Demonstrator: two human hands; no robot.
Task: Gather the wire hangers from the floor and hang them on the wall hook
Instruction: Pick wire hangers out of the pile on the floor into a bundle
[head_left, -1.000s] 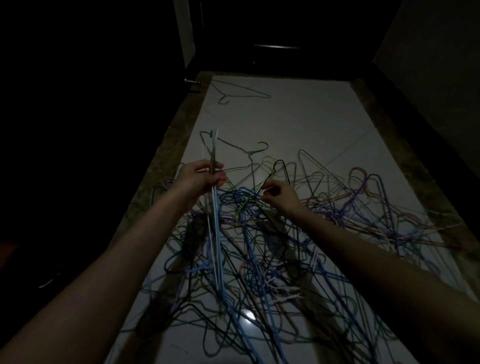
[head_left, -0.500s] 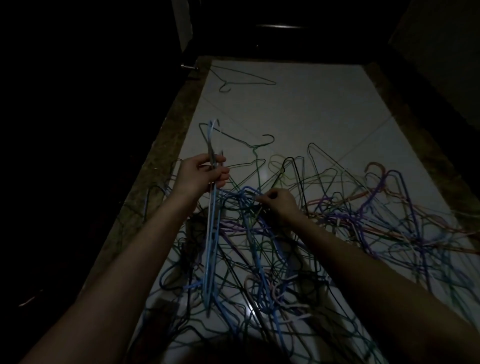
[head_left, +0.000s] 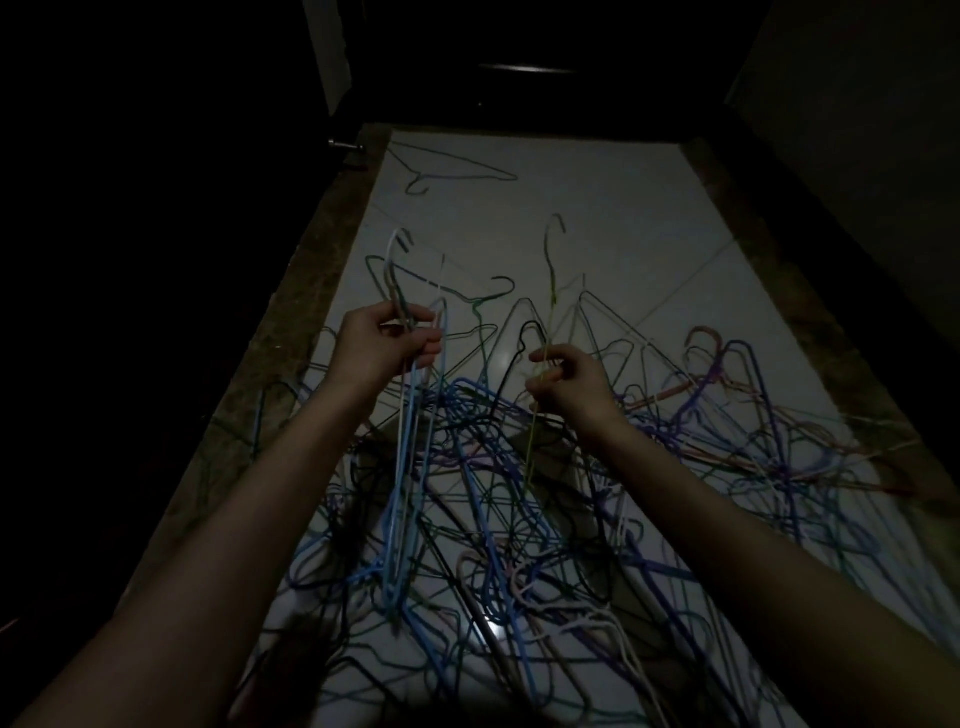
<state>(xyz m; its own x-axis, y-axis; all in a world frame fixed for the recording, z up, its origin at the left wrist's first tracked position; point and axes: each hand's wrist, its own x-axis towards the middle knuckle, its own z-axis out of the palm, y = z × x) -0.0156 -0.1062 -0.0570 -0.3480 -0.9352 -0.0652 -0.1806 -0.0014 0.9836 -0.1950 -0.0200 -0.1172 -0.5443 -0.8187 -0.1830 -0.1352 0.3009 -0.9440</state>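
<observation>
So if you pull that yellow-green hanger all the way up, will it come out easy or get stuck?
It may well snag. The yellow-green hanger, pinched in the right hand, runs down into the tangled pile, where wires cross every way. It looks thin and light, so it would probably flex a little and drag neighbours along.

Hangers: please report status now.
Left hand grips hanger bundle. Right hand pinches yellow-green hanger. Tangled pile on floor.
</observation>
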